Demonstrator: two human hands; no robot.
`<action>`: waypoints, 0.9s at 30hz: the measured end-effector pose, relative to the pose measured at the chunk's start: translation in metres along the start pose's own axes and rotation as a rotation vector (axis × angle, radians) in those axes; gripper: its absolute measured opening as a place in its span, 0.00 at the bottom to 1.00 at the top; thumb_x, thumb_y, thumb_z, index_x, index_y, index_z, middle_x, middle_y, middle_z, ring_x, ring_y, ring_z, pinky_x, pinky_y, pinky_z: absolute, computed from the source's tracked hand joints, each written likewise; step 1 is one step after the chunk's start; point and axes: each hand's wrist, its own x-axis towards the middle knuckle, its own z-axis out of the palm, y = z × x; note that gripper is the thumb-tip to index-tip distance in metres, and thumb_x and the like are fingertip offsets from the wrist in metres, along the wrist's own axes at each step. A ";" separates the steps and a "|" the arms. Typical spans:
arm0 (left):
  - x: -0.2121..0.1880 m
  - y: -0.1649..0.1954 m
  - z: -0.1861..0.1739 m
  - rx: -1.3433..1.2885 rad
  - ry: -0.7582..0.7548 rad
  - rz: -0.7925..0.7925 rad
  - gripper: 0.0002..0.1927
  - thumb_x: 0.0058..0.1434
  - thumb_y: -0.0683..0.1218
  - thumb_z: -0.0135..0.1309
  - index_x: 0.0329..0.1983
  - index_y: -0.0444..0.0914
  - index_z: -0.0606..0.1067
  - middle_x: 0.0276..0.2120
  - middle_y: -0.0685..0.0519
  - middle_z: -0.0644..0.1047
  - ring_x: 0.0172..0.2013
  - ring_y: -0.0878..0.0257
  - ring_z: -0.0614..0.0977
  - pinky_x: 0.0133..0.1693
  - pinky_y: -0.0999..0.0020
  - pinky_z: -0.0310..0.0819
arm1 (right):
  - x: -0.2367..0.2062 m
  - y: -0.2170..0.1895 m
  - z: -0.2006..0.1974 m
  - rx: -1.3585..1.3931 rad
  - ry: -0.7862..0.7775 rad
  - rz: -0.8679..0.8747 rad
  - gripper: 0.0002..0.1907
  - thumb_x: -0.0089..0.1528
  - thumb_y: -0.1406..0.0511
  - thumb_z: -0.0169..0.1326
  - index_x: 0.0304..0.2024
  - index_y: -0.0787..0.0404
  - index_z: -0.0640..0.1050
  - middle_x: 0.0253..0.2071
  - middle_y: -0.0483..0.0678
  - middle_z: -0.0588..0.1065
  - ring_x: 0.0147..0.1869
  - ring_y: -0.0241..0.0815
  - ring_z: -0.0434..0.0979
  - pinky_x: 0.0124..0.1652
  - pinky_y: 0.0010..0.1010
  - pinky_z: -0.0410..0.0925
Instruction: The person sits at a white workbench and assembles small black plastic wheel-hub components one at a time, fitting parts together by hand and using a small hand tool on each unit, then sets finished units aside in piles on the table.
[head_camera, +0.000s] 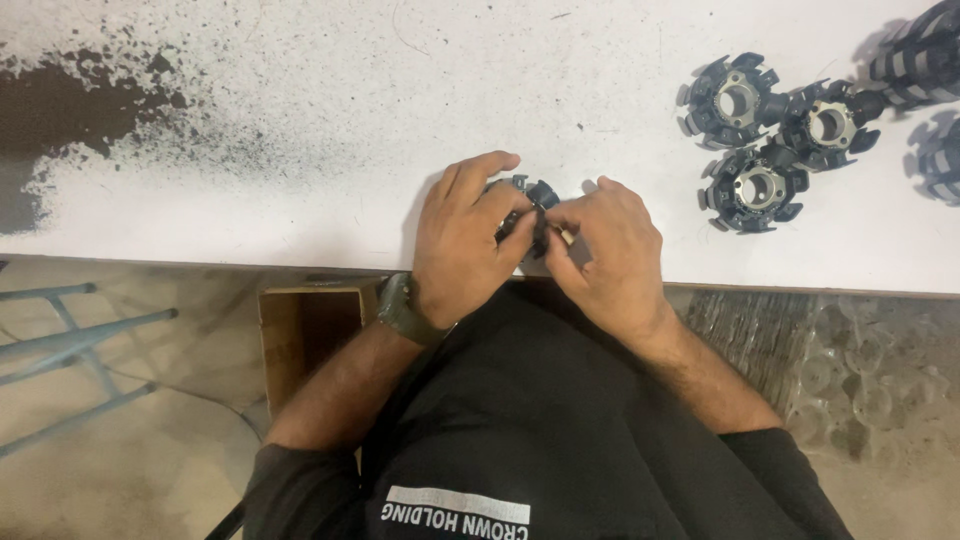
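At table edge (300, 215), left hand (462, 245), right hand (608, 252) (both pinching) black stator core (528, 195)

— What are the hands on?
— The left hand (462, 240) and right hand (605, 250) meet at the near edge of the white surface (300, 150), fingers (520, 228) pinching a dark finned ring part (528, 200) between them.
— Anything else around?
— Three matching ring parts (770, 135) sit clustered far right; a cardboard box (300, 335) stands below the surface.
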 end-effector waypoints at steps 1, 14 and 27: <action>0.000 0.001 0.002 0.013 0.019 -0.007 0.06 0.59 0.43 0.63 0.38 0.39 0.78 0.57 0.49 0.75 0.57 0.52 0.75 0.57 0.52 0.66 | 0.000 0.000 0.000 0.001 -0.003 0.003 0.11 0.58 0.73 0.62 0.42 0.60 0.76 0.35 0.46 0.74 0.41 0.48 0.77 0.64 0.51 0.69; -0.005 -0.001 0.021 0.081 0.119 -0.018 0.06 0.56 0.40 0.59 0.36 0.37 0.75 0.54 0.50 0.76 0.55 0.53 0.76 0.56 0.52 0.66 | -0.006 -0.001 0.003 -0.018 0.023 0.008 0.11 0.60 0.73 0.62 0.43 0.59 0.76 0.38 0.46 0.75 0.46 0.50 0.78 0.63 0.51 0.69; -0.006 0.000 0.017 0.069 0.162 0.040 0.07 0.56 0.39 0.59 0.37 0.37 0.74 0.55 0.48 0.74 0.59 0.50 0.75 0.57 0.50 0.68 | -0.002 -0.006 0.000 -0.128 -0.043 -0.038 0.11 0.59 0.73 0.64 0.43 0.61 0.78 0.37 0.49 0.76 0.46 0.53 0.79 0.67 0.53 0.68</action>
